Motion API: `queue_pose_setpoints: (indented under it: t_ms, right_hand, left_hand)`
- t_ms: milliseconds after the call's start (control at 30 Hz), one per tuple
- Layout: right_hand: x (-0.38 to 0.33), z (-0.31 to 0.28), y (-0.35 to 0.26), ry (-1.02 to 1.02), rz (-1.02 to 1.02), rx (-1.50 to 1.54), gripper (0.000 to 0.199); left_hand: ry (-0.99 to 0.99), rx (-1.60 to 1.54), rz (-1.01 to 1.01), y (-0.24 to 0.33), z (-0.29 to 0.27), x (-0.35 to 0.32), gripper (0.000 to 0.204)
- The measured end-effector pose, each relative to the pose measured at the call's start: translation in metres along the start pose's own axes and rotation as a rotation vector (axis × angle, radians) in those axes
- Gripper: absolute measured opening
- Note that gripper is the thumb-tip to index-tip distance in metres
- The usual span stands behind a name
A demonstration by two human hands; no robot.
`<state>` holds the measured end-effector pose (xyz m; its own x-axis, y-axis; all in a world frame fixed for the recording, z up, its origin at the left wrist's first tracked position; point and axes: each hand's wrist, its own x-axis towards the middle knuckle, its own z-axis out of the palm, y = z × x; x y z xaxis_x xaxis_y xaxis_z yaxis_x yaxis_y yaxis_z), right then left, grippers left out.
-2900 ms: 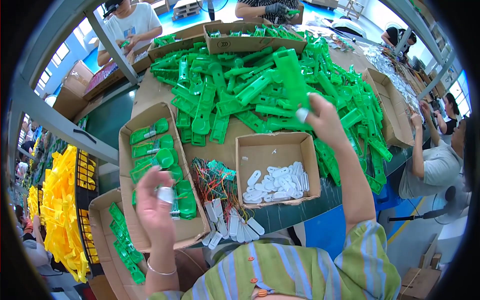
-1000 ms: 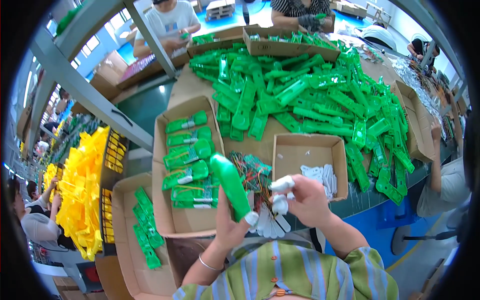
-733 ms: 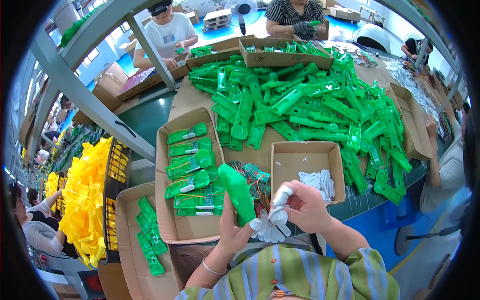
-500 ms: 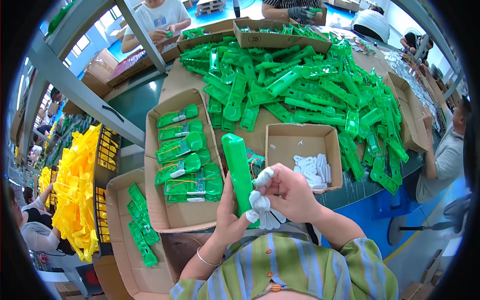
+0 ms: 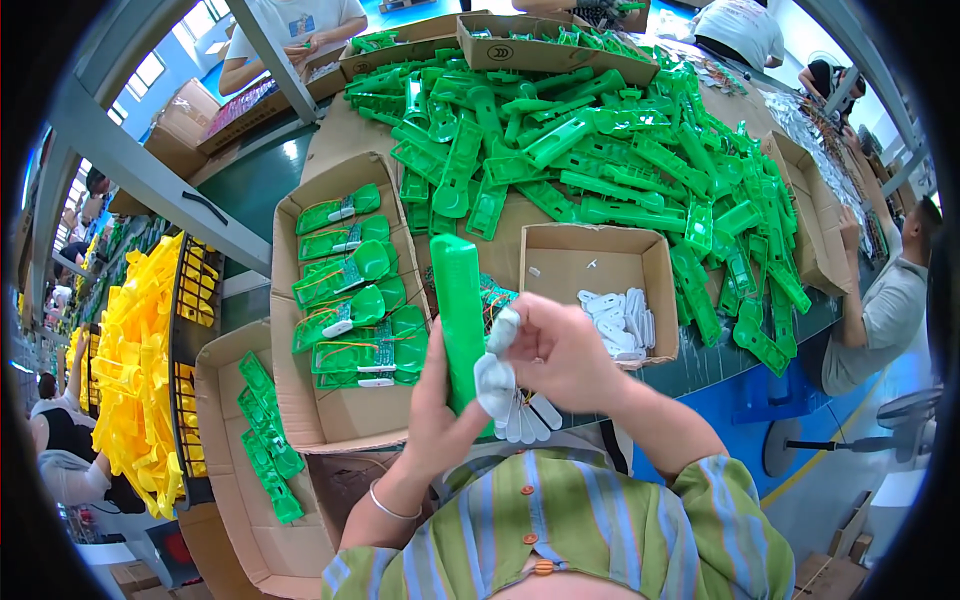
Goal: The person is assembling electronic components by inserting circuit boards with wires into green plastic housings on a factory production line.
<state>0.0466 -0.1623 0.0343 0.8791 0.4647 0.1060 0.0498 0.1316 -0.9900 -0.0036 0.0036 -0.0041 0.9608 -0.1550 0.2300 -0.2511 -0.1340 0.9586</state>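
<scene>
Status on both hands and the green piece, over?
Left hand holding green piece. Right hand beside it, grip unclear. Wired boards partly hidden behind.

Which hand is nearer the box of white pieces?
Right. The right hand is by the near-left corner of the box; the left hand is farther left, holding a green casing.

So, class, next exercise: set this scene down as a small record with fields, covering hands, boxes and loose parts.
left hand: holds a long green part
right hand: fingers bent beside that part; contents unclear
small carton: white strips
long carton: green pieces with circuit boards
pile: loose green pieces beyond the cartons
far left: heaped yellow parts
</scene>
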Motion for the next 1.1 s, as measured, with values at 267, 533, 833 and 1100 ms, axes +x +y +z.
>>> queue_pose_setpoints:
  t_ms: [267,533,833,1100]
  right_hand:
    - [0.058,-0.045,0.050,0.055,-0.309,-0.965,0.010]
    - [0.102,-0.012,0.073,0.295,-0.401,-1.175,0.012]
    - [0.113,-0.030,0.070,0.212,-0.080,-0.811,0.011]
    - [0.043,-0.019,-0.004,-0.113,0.040,0.121,0.011]
  left_hand:
    - [0.402,-0.649,-0.138,0.010,-0.022,0.011,0.050]
    - [0.468,-0.600,-0.146,-0.004,-0.022,0.004,0.054]
    - [0.360,-0.576,-0.126,-0.013,-0.018,-0.002,0.050]
    - [0.400,-0.602,-0.012,0.014,-0.019,0.024,0.055]
